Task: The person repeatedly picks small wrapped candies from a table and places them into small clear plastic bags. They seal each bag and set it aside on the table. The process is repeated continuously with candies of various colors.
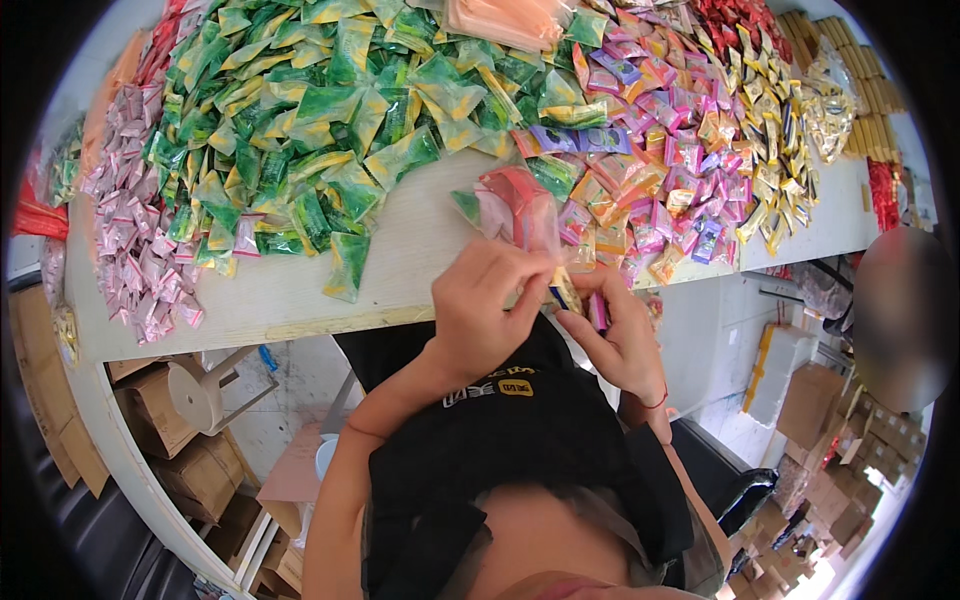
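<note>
My left hand point(490, 300) is closed, pinching the near edge of a sheer peach-coloured bag point(545, 225) at the table's front edge. Inside or under the bag shows a red packet point(518, 190); the sheer film blurs which. My right hand point(622, 338) is closed around a few small packets: a yellow-and-dark stick packet point(566, 292) reaches toward the bag's mouth, and a pink packet point(598, 312) sits between the fingers. Both hands are close together, with the fingertips of the left near the stick packet. Loose orange packets point(600, 200) lie just beyond my right hand.
Green-and-yellow packets point(300, 120) cover the table's far middle, pale pink packets point(135, 200) its left end. To the right are pink packets point(685, 155) and yellow-and-black stick packets point(775, 150). Peach bags point(505, 20) are stacked at the back. Cardboard boxes point(195, 470) stand below the table.
</note>
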